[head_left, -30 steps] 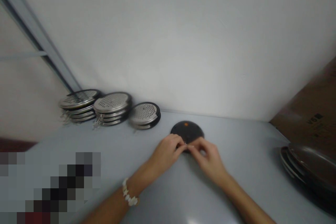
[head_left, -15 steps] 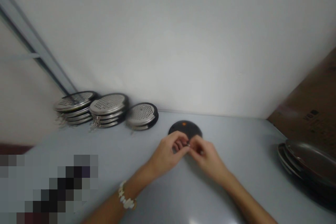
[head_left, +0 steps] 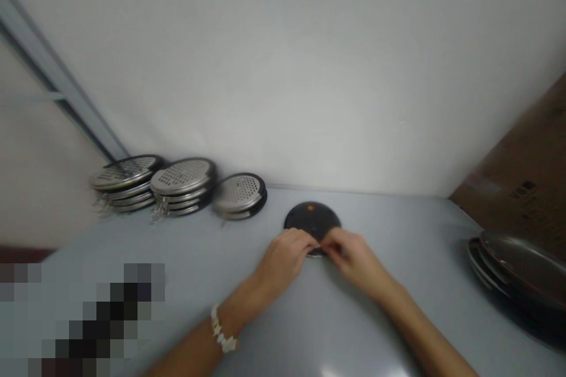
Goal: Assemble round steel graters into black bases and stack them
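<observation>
1. My L hand (head_left: 282, 260) & R hand (head_left: 354, 259) have dropped vs 0.5 s ago; fingers curled, tips meeting at near edge of dark round disc (head_left: 312, 218). Grip: can't tell.
2. Disc lies flat on grey counter (head_left: 398, 230), 1 orange dot on top; 3 stacks of perforated steel discs (head_left: 182, 184) to my L.

A white beaded bracelet (head_left: 223, 329) circles the left wrist (head_left: 242, 315).

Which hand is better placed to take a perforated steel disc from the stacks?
Probably the left hand: it is nearer the round perforated steel discs, while the right hand is beyond the round black orange-dotted disc.
</observation>
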`<state>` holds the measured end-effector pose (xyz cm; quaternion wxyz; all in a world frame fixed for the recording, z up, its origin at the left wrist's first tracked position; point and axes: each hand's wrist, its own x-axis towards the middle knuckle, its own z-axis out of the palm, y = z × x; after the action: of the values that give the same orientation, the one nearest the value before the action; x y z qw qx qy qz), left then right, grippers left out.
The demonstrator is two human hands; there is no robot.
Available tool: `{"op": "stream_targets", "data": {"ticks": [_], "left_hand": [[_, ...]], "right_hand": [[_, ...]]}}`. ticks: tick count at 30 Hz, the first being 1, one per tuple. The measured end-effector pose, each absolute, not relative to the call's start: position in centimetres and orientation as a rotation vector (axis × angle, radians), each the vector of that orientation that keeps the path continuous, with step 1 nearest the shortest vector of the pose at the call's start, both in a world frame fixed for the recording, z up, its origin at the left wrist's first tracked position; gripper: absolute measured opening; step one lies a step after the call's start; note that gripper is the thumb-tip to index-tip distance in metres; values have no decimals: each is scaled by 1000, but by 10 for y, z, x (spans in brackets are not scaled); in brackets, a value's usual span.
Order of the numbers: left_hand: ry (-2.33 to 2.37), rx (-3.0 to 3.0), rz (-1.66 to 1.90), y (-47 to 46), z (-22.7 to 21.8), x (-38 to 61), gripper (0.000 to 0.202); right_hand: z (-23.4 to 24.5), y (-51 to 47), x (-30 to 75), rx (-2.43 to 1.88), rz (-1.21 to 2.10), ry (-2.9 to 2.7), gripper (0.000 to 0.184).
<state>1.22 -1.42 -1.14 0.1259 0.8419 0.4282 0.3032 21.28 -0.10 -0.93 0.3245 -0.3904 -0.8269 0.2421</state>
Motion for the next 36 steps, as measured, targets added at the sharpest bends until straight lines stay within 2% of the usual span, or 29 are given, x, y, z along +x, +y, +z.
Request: {"op": "stream_targets", "data": {"ticks": [11,19,36], "left_hand": [[1239,2499,822,-11,-6,11,18],[1145,2476,774,-4,-3,12,21],[983,2601,626,10,7,16,24]], "right_hand": [[-20,-1,213,-973,451,-2235,18],[-16,1,219,-881,584,-2237,20],[-17,12,230,-828,649,-2306,18]]}}
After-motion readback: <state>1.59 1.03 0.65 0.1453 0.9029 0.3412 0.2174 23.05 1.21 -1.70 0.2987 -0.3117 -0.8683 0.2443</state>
